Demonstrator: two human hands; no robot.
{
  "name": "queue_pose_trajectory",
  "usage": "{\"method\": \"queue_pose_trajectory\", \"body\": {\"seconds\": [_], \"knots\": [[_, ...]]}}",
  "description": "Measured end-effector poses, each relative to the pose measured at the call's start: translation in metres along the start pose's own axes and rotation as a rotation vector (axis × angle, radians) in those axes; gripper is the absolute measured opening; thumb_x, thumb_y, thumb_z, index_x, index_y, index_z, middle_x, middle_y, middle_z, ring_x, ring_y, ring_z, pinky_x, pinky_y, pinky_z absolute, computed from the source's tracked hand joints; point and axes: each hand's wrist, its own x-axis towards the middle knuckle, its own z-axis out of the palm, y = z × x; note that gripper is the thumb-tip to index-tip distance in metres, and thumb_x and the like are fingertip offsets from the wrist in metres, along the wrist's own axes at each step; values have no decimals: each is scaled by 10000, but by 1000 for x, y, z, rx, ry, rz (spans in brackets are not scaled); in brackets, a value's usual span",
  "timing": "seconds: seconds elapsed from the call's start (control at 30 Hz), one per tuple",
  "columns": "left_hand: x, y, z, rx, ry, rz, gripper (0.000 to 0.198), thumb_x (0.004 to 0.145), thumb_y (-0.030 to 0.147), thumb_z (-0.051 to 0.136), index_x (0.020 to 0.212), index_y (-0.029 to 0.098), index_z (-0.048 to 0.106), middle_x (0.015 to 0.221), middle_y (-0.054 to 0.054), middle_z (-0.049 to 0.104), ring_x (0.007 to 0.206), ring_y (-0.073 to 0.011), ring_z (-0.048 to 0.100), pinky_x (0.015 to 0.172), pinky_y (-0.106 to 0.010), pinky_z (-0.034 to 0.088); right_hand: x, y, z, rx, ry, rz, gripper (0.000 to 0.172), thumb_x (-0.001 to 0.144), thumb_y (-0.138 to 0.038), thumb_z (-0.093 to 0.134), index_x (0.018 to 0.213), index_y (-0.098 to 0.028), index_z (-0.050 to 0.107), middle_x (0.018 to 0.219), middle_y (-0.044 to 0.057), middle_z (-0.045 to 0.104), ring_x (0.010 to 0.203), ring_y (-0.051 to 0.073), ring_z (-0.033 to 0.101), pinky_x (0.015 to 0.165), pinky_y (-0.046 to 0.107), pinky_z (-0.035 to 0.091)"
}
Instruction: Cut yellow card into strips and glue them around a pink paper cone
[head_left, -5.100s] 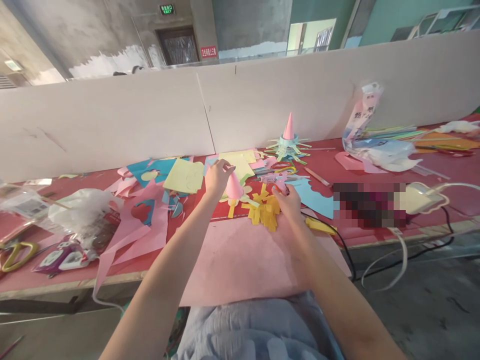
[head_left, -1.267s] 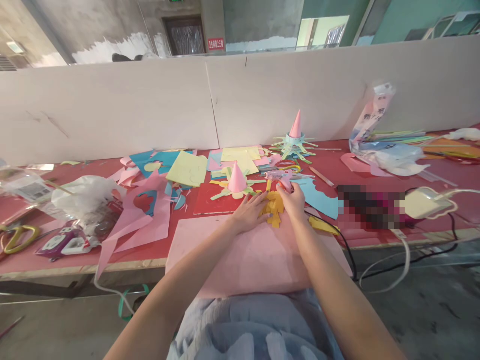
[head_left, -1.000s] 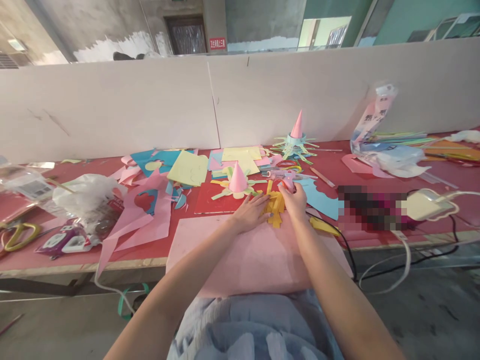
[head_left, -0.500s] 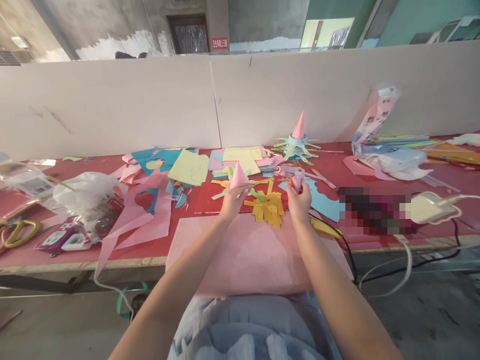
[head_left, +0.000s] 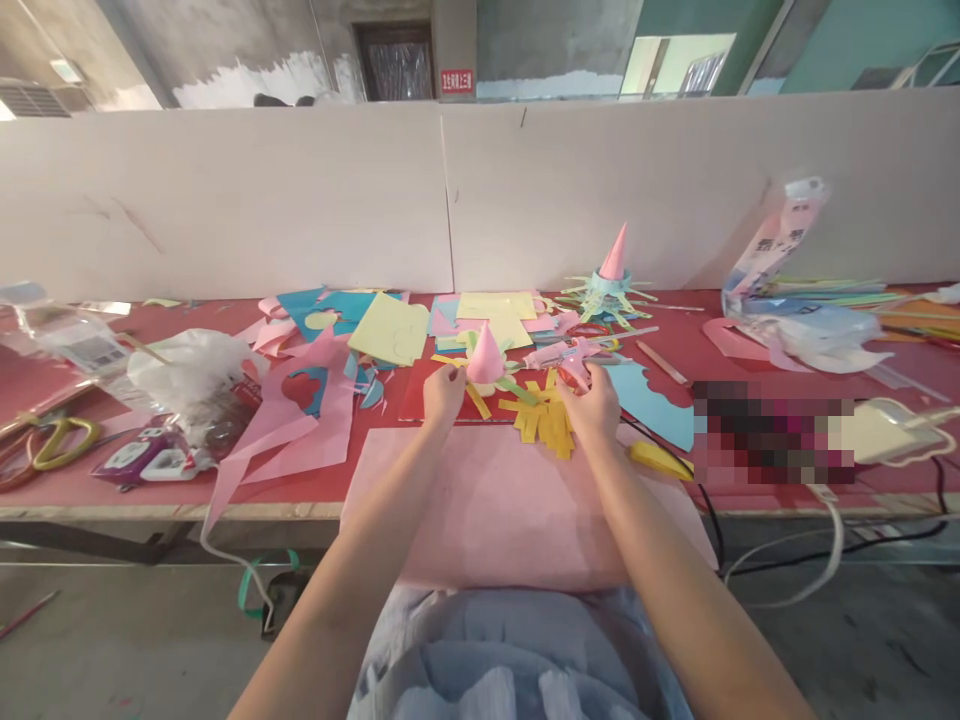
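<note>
A pink paper cone (head_left: 486, 355) stands upright on the red sheet, ringed by green and yellow paper strips. My left hand (head_left: 444, 394) is closed just left of the cone, thumb and fingertips together near the strips. What sits in that pinch, if anything, I cannot make out. My right hand (head_left: 591, 403) wraps round the handle of a pink glue gun (head_left: 571, 358), its nozzle pointing left toward the cone. Between the hands lies a fringed piece of yellow paper (head_left: 546, 418).
Behind the glue gun stands a second pink cone (head_left: 615, 255) with pale green strips. Pink cut paper (head_left: 330, 440), a plastic bag (head_left: 187, 370) and yellow-handled scissors (head_left: 67, 440) lie left. Right are light blue paper (head_left: 660, 405) and a white cable (head_left: 832, 550).
My left hand has let go of the cone and shifted to its left; the cone now stands on its own. The glue gun has swung into view with its nozzle leftward.
</note>
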Motion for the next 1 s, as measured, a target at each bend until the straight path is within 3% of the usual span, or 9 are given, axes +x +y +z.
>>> {"method": "queue_pose_trajectory", "body": {"seconds": [0.23, 0.83, 1.0], "knots": [[-6, 4, 0, 91, -80, 22, 260, 797, 298, 424, 614, 171, 558, 654, -19, 608, 604, -128, 502, 571, -229, 342, -2, 0, 2, -29, -38, -25, 362, 703, -386, 593, 1008, -194, 559, 931, 56, 608, 823, 202, 553, 643, 276, 401], [-3, 3, 0, 23, -22, 16, 263, 798, 277, 432, 583, 172, 540, 650, -16, 604, 579, -122, 483, 545, -224, 328, -3, 2, 6, -38, -25, -66, 384, 712, -399, 582, 1032, -187, 558, 961, 71, 616, 834, 213, 561, 672, 292, 418], [-3, 1, 4, 26, -76, 83, 249, 802, 231, 439, 577, 169, 526, 695, -35, 622, 626, -135, 513, 580, -227, 364, -4, 4, 8, -41, -22, -78, 391, 719, -400, 580, 1043, -181, 554, 969, 77, 616, 841, 212, 561, 690, 297, 425]]}}
